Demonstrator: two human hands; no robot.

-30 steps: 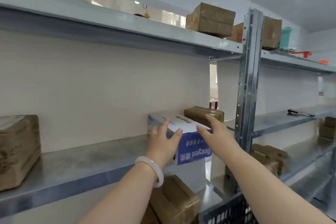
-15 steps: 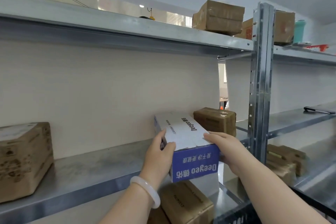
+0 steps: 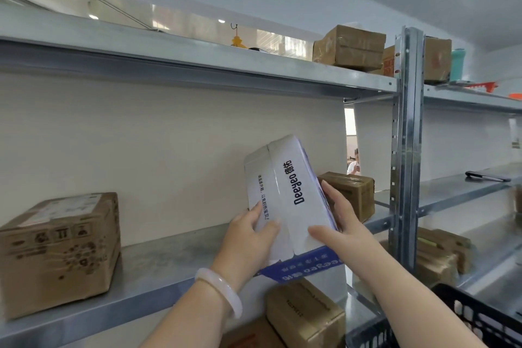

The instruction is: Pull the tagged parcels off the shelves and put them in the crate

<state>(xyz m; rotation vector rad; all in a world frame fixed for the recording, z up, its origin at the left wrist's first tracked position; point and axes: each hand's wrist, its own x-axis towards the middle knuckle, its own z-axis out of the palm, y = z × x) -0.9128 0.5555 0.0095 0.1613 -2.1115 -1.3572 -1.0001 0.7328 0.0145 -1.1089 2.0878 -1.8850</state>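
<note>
One white and blue box (image 3: 288,198) is counted. It is held up in front of the middle shelf (image 3: 169,268), tilted, with its far end raised and its white printed face turned towards the camera. Its blue near end hangs past the shelf's front edge; whether it touches the shelf cannot be told.

Two brown parcels are seen on that shelf: a left parcel (image 3: 59,251) with a pale label on top, well apart from the box, and a rear parcel (image 3: 350,192) just behind the box. Three cartons are counted on the top shelf (image 3: 197,56): a taped carton (image 3: 350,46), an orange-printed carton (image 3: 388,63) partly hidden behind it, and an end carton (image 3: 436,59) past the upright post (image 3: 406,135). One lower parcel (image 3: 305,316) is seen below the hands. One black crate (image 3: 485,316) is partly shown at the lower right.

The box is clamped between the two hands. The left hand (image 3: 251,237), with one pale bracelet (image 3: 223,291) at its wrist, is curled round the left edge, thumb laid on the white face. The right hand (image 3: 339,220) is wrapped round the right side, thumb across the white face and fingers laid along the blue side.
</note>
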